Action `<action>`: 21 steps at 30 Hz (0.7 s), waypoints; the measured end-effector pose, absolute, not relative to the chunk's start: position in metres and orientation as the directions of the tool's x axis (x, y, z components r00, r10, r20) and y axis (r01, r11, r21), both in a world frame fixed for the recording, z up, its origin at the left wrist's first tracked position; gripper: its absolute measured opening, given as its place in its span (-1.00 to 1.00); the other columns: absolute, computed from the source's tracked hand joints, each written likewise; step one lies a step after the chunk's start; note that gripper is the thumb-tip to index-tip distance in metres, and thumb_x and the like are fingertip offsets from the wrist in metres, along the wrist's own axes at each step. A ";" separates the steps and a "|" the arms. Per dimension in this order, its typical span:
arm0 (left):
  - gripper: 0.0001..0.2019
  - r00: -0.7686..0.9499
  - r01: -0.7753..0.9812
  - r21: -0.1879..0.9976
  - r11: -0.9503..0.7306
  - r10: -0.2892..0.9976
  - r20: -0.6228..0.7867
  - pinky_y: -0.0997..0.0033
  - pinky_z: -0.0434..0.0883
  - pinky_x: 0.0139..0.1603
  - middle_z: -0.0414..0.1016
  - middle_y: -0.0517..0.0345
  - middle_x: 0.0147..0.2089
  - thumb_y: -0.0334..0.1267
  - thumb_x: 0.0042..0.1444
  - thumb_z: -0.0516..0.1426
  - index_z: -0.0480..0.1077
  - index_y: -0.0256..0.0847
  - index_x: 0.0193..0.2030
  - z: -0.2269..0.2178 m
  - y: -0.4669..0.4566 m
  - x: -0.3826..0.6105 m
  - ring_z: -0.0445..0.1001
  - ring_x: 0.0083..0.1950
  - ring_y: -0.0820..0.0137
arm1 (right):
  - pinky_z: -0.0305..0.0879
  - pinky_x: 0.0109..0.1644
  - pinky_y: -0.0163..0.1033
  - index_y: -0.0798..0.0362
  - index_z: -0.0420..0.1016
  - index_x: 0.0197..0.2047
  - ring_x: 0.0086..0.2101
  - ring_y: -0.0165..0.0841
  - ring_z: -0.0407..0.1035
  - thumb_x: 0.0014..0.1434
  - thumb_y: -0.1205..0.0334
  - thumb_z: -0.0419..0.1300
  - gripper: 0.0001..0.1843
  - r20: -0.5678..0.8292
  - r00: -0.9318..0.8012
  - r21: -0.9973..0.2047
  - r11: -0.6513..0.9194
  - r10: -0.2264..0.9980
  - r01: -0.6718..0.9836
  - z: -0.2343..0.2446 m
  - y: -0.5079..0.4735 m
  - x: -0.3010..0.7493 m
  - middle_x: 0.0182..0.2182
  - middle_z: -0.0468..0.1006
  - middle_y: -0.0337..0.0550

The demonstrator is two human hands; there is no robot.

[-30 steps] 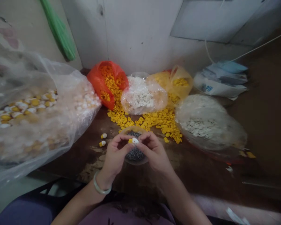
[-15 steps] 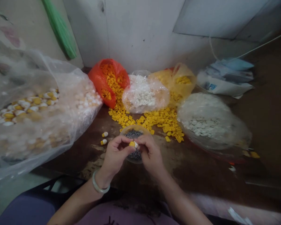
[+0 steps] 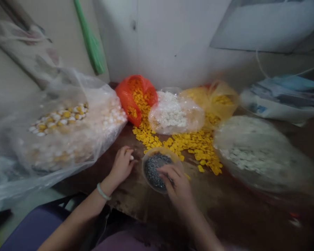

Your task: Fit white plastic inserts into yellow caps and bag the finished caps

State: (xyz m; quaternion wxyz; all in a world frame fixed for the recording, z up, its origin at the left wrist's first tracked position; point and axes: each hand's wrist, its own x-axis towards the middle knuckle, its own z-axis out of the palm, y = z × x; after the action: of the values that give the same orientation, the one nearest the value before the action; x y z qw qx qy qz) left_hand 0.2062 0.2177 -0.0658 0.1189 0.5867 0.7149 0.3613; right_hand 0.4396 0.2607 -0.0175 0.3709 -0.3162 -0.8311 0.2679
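Piece (image 3: 131, 158) part-hidden by left hand (image 3: 121, 164); right hand (image 3: 178, 183) perhaps touching dark bits (image 3: 154, 167)

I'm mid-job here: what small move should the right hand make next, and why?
Probably have the right hand pinch one of the dark pieces: its fingertips are over the bowl holding them, and no grip can be made out. The left hand is beside the bowl, a small white item at its fingers.
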 end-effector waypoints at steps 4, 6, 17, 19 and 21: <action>-0.68 -0.289 0.794 0.602 0.083 0.923 0.254 -0.11 0.31 0.22 0.39 -0.12 0.12 -0.58 0.08 0.03 0.45 -0.20 -0.11 -0.082 0.221 0.215 0.33 0.20 0.09 | 0.45 -0.19 -0.16 -0.05 0.55 -0.23 -0.28 -0.25 0.50 0.30 0.23 0.10 -0.81 0.490 -0.546 -0.638 0.706 0.680 0.307 -0.026 0.265 0.441 -0.33 0.61 -0.13; -0.68 -0.294 0.804 0.588 0.088 0.919 0.264 -0.03 0.36 0.18 0.41 -0.12 0.09 -0.61 0.08 0.00 0.45 -0.20 -0.17 -0.083 0.223 0.216 0.36 0.16 0.13 | 0.47 -0.21 -0.16 -0.07 0.56 -0.23 -0.30 -0.24 0.52 0.31 0.19 0.10 -0.81 0.515 -0.556 -0.620 0.731 0.653 0.285 -0.032 0.268 0.441 -0.34 0.62 -0.13; -0.82 -0.352 0.757 0.648 -0.078 0.787 0.506 0.26 0.40 0.05 0.48 -0.04 -0.05 -0.37 0.24 0.01 0.45 -0.16 -0.19 0.030 0.193 0.183 0.48 -0.01 0.28 | 0.50 -0.33 -0.23 -0.08 0.54 -0.25 -0.36 -0.27 0.55 0.32 0.19 0.07 -0.78 0.557 -0.622 -0.561 0.802 0.550 0.207 -0.032 0.270 0.437 -0.37 0.62 -0.16; -0.84 -0.455 0.788 0.616 0.002 0.676 0.580 0.23 0.35 0.11 0.50 -0.02 -0.03 -0.32 0.23 0.05 0.46 -0.16 -0.18 0.062 0.195 0.146 0.46 0.03 0.24 | 0.50 -0.32 -0.22 -0.08 0.54 -0.25 -0.36 -0.27 0.55 0.32 0.20 0.07 -0.79 0.552 -0.627 -0.565 0.800 0.549 0.203 -0.033 0.269 0.436 -0.37 0.62 -0.15; -0.82 -0.554 0.791 0.586 0.176 0.612 0.564 0.19 0.30 0.16 0.51 -0.02 -0.03 -0.32 0.20 0.04 0.47 -0.21 -0.17 0.085 0.203 0.099 0.43 0.07 0.20 | 0.50 -0.31 -0.20 -0.07 0.55 -0.25 -0.35 -0.25 0.55 0.31 0.22 0.06 -0.77 0.538 -0.634 -0.574 0.792 0.555 0.207 -0.035 0.267 0.436 -0.37 0.62 -0.13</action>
State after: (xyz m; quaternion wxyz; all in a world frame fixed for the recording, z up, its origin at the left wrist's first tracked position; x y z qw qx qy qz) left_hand 0.0995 0.2033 0.0852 -0.1003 0.4613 0.7601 0.4465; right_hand 0.4358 0.2675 -0.0348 0.3677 -0.2185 -0.8723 0.2370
